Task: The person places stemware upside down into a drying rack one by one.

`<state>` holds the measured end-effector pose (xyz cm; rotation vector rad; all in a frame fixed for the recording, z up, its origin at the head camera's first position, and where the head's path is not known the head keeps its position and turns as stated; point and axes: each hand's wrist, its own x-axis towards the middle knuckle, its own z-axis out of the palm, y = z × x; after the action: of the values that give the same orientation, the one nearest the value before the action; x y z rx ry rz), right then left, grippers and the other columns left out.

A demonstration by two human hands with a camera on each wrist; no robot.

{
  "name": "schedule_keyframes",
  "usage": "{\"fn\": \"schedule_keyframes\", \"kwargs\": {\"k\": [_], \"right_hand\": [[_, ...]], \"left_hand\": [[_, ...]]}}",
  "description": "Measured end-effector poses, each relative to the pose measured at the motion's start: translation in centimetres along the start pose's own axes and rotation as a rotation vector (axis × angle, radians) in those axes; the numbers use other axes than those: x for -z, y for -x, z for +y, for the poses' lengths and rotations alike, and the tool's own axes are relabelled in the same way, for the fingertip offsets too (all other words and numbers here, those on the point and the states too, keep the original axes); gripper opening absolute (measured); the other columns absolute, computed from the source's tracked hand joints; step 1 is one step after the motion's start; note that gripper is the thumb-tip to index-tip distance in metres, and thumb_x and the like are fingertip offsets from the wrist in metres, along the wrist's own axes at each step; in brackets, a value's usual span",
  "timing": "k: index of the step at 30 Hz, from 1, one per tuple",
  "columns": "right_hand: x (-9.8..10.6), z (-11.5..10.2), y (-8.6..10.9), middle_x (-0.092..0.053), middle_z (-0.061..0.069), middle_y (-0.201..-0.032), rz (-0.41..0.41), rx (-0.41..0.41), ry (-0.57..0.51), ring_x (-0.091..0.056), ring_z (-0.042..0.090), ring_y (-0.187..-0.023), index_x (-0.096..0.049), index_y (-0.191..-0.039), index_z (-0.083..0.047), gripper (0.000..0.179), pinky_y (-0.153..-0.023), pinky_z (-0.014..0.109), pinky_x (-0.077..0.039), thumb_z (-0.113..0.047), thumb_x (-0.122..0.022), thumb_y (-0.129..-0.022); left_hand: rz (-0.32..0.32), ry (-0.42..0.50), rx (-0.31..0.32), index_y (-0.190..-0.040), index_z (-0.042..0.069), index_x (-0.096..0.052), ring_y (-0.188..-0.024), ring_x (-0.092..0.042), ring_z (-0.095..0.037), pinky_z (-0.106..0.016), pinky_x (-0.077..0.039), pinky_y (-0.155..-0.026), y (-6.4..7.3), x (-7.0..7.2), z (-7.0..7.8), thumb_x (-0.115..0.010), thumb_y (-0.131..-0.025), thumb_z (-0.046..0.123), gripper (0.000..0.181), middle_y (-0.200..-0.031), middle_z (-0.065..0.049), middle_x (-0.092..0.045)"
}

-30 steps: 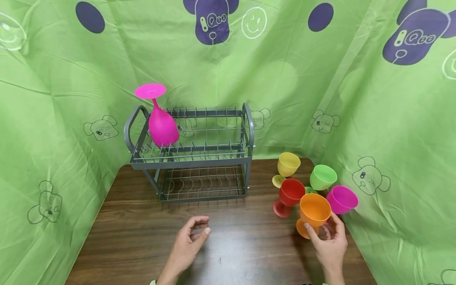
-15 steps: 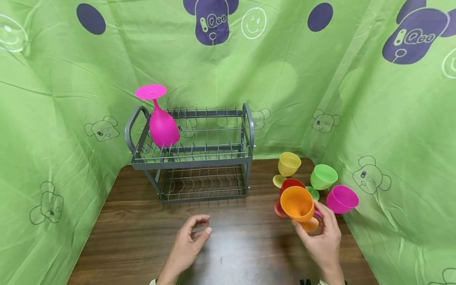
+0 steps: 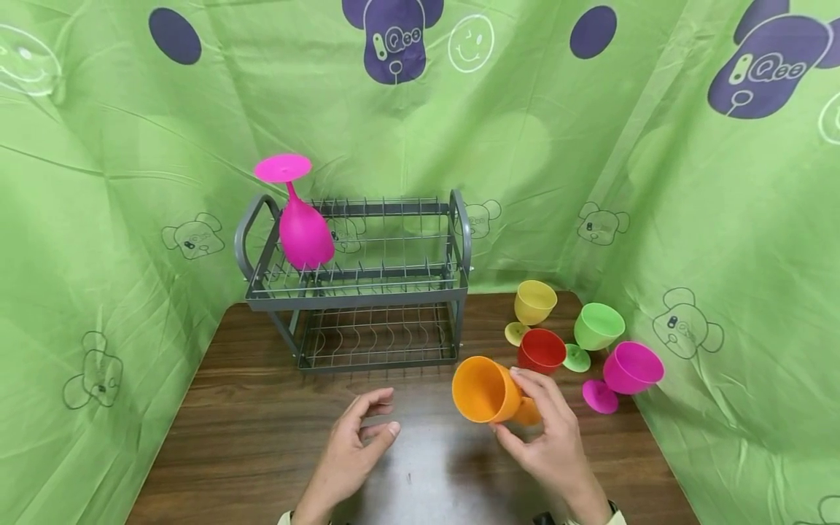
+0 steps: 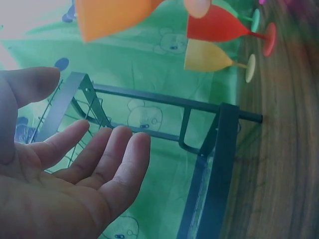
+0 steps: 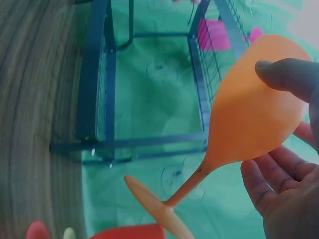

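Note:
An orange goblet (image 3: 484,394) is pinched by its bowl in my right hand (image 3: 551,445), thumb on one side and fingers on the other. It is tilted, its mouth turned left toward my left hand and its foot to the right. In the right wrist view the whole orange goblet (image 5: 254,104) shows, with stem and round foot in the air. My left hand (image 3: 351,448) holds nothing; its fingers are loosely bent over the table in front of the grey two-tier dish rack (image 3: 357,299). A pink goblet (image 3: 305,233) stands upside down at the upper tier's left end.
At the right of the wooden table (image 3: 262,437) stand a yellow goblet (image 3: 534,302), a red goblet (image 3: 542,350), a green goblet (image 3: 599,326) and a second pink goblet (image 3: 633,368), all mouth up. A green printed curtain (image 3: 525,146) encloses the back and sides.
My right hand has lifted the orange goblet from beside the red one and carried it left, tipping its mouth leftward. My left hand has barely moved.

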<state>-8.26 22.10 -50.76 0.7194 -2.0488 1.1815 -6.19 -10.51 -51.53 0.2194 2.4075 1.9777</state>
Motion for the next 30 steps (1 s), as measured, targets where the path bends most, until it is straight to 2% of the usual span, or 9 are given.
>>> {"fn": "schedule_keyframes", "kwargs": {"k": [5, 8, 11, 14, 16, 19, 21, 24, 30], "right_hand": [[-0.7, -1.0, -1.0, -0.064, 0.025, -0.130, -0.075, 0.095, 0.040, -0.062, 0.026, -0.125, -0.066, -0.134, 0.006, 0.066, -0.110, 0.014, -0.048, -0.030, -0.090, -0.084], [-1.0, -1.3, -1.6, -0.064, 0.026, -0.129, -0.118, 0.170, 0.078, -0.061, 0.032, -0.120, -0.066, -0.135, 0.006, 0.063, -0.113, 0.014, -0.046, -0.033, -0.084, -0.089], [-1.4, -1.4, -2.0, -0.064, 0.025, -0.130, -0.167, 0.239, 0.134, -0.061, 0.035, -0.117, -0.066, -0.136, 0.004, 0.064, -0.118, 0.016, -0.041, -0.025, -0.088, -0.083], [-1.8, -1.6, -2.3, -0.065, 0.023, -0.131, -0.225, 0.284, 0.188, -0.061, 0.035, -0.116, -0.065, -0.139, 0.001, 0.075, -0.122, 0.019, -0.038, -0.018, -0.093, -0.072], [-2.2, -1.8, -2.3, -0.065, 0.021, -0.132, -0.262, 0.301, 0.221, -0.062, 0.034, -0.116, -0.065, -0.140, -0.001, 0.082, -0.120, 0.022, -0.040, -0.015, -0.095, -0.066], [-2.7, -2.1, -2.3, -0.065, 0.019, -0.133, -0.300, 0.328, 0.263, -0.062, 0.033, -0.117, -0.065, -0.141, -0.004, 0.089, -0.112, 0.032, -0.049, -0.013, -0.097, -0.059], [-3.1, -2.4, -2.2, -0.065, 0.017, -0.134, -0.323, 0.344, 0.302, -0.063, 0.032, -0.118, -0.064, -0.142, -0.006, 0.091, -0.104, 0.038, -0.054, -0.014, -0.099, -0.058], [-3.6, -2.7, -2.1, -0.065, 0.016, -0.134, -0.350, 0.367, 0.342, -0.064, 0.030, -0.117, -0.065, -0.141, -0.007, 0.091, -0.094, 0.045, -0.059, -0.015, -0.100, -0.058], [-4.5, -3.1, -1.9, -0.066, 0.016, -0.131, -0.385, 0.383, 0.361, -0.065, 0.029, -0.115, -0.066, -0.139, -0.009, 0.086, -0.095, 0.043, -0.060, -0.015, -0.100, -0.059]], "left_hand": [[-0.028, 0.024, -0.040, -0.142, 0.027, -0.060, -0.125, -0.062, -0.016, -0.031, -0.061, -0.100, 0.1, -0.5, 0.5, -0.080, -0.095, 0.015, 0.052, -0.141, -0.001, -0.061], [-0.043, 0.039, -0.046, -0.143, 0.028, -0.059, -0.127, -0.062, -0.016, -0.030, -0.061, -0.101, 0.2, -0.7, 0.7, -0.080, -0.095, 0.015, 0.054, -0.144, -0.001, -0.059], [-0.051, 0.050, -0.041, -0.145, 0.028, -0.058, -0.129, -0.061, -0.017, -0.030, -0.061, -0.101, 0.3, -1.0, 0.9, -0.081, -0.094, 0.013, 0.058, -0.145, -0.001, -0.058], [-0.055, 0.054, -0.049, -0.148, 0.028, -0.055, -0.131, -0.060, -0.019, -0.031, -0.061, -0.101, 0.5, -1.2, 0.9, -0.083, -0.093, 0.014, 0.064, -0.147, -0.002, -0.056], [-0.060, 0.057, -0.065, -0.151, 0.028, -0.052, -0.133, -0.059, -0.023, -0.033, -0.061, -0.101, 0.5, -1.4, 0.9, -0.084, -0.092, 0.016, 0.069, -0.149, -0.003, -0.054], [-0.070, 0.062, -0.094, -0.155, 0.028, -0.048, -0.137, -0.056, -0.034, -0.036, -0.061, -0.101, 0.5, -1.6, 0.9, -0.086, -0.090, 0.018, 0.076, -0.152, -0.005, -0.052], [-0.074, 0.070, -0.109, -0.157, 0.028, -0.046, -0.138, -0.054, -0.040, -0.037, -0.061, -0.101, 0.6, -1.7, 1.0, -0.087, -0.089, 0.018, 0.080, -0.154, -0.006, -0.050], [-0.072, 0.081, -0.114, -0.157, 0.027, -0.046, -0.139, -0.052, -0.042, -0.037, -0.061, -0.101, 0.6, -1.9, 1.0, -0.089, -0.087, 0.017, 0.083, -0.154, -0.008, -0.051], [-0.055, 0.099, -0.041, -0.154, 0.029, -0.051, -0.139, -0.054, -0.036, -0.037, -0.061, -0.101, 0.6, -2.1, 1.1, -0.092, -0.083, 0.019, 0.083, -0.151, -0.009, -0.054]]}}
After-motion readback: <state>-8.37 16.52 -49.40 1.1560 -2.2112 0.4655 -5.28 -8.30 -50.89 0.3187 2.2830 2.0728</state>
